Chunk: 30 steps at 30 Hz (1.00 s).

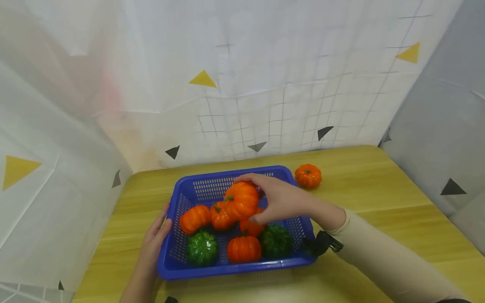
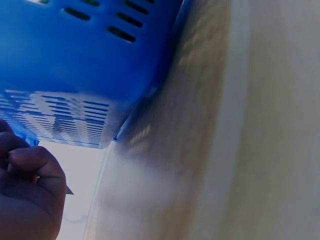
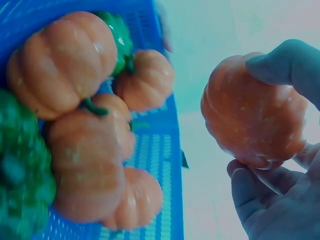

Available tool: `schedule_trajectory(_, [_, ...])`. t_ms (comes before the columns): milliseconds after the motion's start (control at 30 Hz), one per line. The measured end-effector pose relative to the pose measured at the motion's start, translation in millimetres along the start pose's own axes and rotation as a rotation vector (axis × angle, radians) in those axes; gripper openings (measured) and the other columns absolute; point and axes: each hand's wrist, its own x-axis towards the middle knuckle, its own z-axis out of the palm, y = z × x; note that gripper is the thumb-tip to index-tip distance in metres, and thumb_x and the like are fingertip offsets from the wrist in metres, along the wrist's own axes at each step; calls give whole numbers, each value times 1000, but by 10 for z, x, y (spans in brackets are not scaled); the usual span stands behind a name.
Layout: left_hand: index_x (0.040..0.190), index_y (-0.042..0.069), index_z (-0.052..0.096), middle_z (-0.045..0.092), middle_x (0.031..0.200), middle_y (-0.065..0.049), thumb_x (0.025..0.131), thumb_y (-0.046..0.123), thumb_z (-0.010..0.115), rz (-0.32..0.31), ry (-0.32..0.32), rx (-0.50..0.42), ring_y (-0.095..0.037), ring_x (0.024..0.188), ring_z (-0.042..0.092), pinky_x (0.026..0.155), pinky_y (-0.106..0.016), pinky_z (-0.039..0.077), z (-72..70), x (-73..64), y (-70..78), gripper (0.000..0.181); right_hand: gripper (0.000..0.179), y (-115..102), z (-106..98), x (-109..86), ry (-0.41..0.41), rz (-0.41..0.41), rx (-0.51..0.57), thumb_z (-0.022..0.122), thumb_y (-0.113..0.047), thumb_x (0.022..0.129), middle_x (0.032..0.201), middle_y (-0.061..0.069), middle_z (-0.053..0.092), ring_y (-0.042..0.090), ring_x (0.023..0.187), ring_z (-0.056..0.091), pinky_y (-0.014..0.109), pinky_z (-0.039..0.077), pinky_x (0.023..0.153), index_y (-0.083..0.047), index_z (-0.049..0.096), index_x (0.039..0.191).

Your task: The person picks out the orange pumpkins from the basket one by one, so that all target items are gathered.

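Observation:
My right hand (image 1: 284, 200) grips an orange pumpkin (image 1: 244, 200) above the blue plastic basket (image 1: 235, 270). In the right wrist view, thumb and fingers clasp this ribbed pumpkin (image 3: 255, 110) from both sides. Several smaller orange pumpkins lie in the basket, among them one at the left (image 1: 195, 219) and one at the front (image 1: 244, 249). Two dark green pumpkins, one front left (image 1: 202, 248) and one front right (image 1: 277, 241), lie there too. My left hand (image 1: 151, 242) rests against the basket's left side, fingers mostly straight along the outer wall.
Another orange pumpkin (image 1: 308, 176) sits on the wooden table (image 1: 363, 189), just beyond the basket's back right corner. A white patterned sheet (image 1: 265, 118) stands behind the table, with further sheets on the left and right. A dark strap (image 1: 323, 243) is on my right wrist.

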Motion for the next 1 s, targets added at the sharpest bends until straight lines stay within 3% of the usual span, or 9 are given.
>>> schedule_trajectory(133, [157, 35, 27, 24, 162, -2, 106, 34, 45, 0, -1, -3, -15, 121, 57, 94, -40, 52, 1, -3, 0, 54, 85, 130, -118, -163, 59, 33, 65, 84, -24, 75, 129, -14, 53, 9, 104, 59, 34, 54, 85, -37, 39, 146])
schedule_trajectory(367, [156, 36, 28, 24, 162, 0, 107, 34, 44, 2, -7, -7, -17, 122, 56, 94, -41, 51, 16, -10, 14, 53, 90, 502, -267, -379, 175, 59, 268, 90, -23, 73, 136, -1, 53, 20, 120, 55, 37, 49, 98, -20, 38, 147])
schedule_trajectory(600, [157, 34, 27, 27, 161, -2, 107, 33, 43, 8, -3, -5, -19, 118, 59, 93, -42, 52, 19, -20, 11, 52, 92, 858, -408, -606, 366, 186, 334, 88, -19, 76, 143, 10, 45, 33, 122, 52, 40, 52, 94, -15, 34, 150])
schedule_trajectory(800, [157, 35, 27, 26, 161, -1, 107, 34, 44, -8, -3, -20, -18, 118, 59, 93, -42, 52, 11, -6, 15, 53, 86, 1077, -527, -798, 526, 239, 336, 84, -12, 81, 144, 7, 46, 27, 117, 54, 26, 52, 91, -18, 34, 150])
schedule_trajectory(1000, [157, 34, 27, 23, 162, 1, 107, 34, 44, -6, 14, 8, -16, 118, 59, 91, -41, 53, 1, 2, 12, 54, 89, 1275, -593, -953, 600, 294, 406, 80, -9, 84, 150, 9, 39, 21, 118, 52, 20, 51, 87, -17, 27, 154])
